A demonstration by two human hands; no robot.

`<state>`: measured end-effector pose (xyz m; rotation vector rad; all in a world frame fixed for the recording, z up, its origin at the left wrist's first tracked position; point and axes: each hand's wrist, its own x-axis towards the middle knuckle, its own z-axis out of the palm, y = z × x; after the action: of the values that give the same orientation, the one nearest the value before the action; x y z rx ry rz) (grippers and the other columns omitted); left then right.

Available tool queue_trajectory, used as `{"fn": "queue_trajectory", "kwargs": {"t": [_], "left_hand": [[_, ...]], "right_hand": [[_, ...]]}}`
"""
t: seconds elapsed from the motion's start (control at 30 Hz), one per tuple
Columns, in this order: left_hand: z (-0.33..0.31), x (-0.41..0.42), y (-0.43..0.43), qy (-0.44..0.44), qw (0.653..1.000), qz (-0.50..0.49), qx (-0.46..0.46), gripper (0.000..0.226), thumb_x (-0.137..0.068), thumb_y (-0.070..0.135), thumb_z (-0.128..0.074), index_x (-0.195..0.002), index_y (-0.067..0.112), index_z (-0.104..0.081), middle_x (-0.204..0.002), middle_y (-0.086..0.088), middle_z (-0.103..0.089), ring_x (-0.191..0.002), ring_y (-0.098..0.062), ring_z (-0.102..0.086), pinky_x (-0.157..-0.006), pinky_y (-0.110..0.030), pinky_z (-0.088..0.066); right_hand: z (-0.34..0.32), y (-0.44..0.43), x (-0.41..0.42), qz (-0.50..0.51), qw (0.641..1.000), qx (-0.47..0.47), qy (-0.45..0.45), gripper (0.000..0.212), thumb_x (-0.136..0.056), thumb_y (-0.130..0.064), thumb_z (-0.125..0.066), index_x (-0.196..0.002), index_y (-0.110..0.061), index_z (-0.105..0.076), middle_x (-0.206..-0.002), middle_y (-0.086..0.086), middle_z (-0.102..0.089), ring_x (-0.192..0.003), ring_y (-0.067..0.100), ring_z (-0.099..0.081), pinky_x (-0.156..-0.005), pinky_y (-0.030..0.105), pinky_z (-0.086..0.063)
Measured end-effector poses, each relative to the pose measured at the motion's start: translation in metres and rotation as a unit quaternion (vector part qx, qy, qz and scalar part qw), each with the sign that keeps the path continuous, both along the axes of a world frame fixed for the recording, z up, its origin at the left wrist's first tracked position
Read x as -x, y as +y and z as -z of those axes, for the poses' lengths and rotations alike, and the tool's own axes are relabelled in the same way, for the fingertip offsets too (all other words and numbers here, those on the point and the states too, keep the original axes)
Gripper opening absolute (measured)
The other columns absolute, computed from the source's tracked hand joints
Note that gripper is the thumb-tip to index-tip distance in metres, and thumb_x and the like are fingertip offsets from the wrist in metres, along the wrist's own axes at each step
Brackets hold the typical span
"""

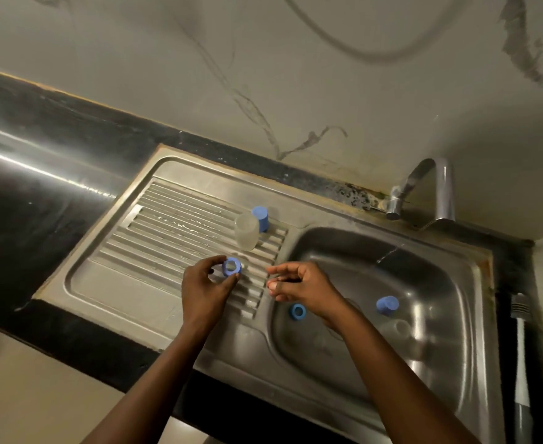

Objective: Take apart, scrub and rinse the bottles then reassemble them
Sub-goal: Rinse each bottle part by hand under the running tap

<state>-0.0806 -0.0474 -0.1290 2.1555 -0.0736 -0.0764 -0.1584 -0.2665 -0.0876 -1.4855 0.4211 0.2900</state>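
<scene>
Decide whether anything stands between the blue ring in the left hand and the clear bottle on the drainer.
Nothing visible does. The left hand pinches the blue ring near the clear bottle; only bare drainer ridges lie between. The blue cap stands behind it.

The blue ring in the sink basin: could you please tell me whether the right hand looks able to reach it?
Probably yes. The blue ring lies uncovered in the sink just below the right hand, which seems to hold nothing, and nothing stands between them.
</scene>
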Motion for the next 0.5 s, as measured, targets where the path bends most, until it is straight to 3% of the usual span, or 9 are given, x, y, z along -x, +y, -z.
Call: {"fn": "queue_trajectory", "kwargs": {"t": [0.27, 0.5], "left_hand": [[0.022, -0.012, 0.003, 0.009, 0.999, 0.042, -0.026, 0.047, -0.077, 0.049, -0.088, -0.121, 0.038, -0.074, -0.104, 0.023, -0.073, -0.096, -0.019, -0.067, -0.080, -0.047, -0.060], [-0.003, 0.004, -0.008, -0.052, 0.997, 0.054, 0.008, 0.049, -0.078, 0.028, -0.093, -0.123, 0.029, -0.072, -0.112, 0.016, -0.066, -0.103, -0.016, -0.056, -0.085, -0.032, -0.048]], "right_hand": [[0.007, -0.005, 0.005, 0.000, 1.000, 0.006, 0.016, 0.032, -0.094, -0.007, -0.075, -0.125, -0.015, -0.072, -0.106, 0.012, -0.079, -0.101, 0.027, -0.076, -0.091, 0.039, -0.063], [0.010, -0.012, 0.012, 0.018, 1.000, 0.016, 0.019, 0.031, -0.094, -0.006, -0.076, -0.124, -0.012, -0.073, -0.104, 0.012, -0.080, -0.100, 0.029, -0.077, -0.092, 0.044, -0.062]]}}
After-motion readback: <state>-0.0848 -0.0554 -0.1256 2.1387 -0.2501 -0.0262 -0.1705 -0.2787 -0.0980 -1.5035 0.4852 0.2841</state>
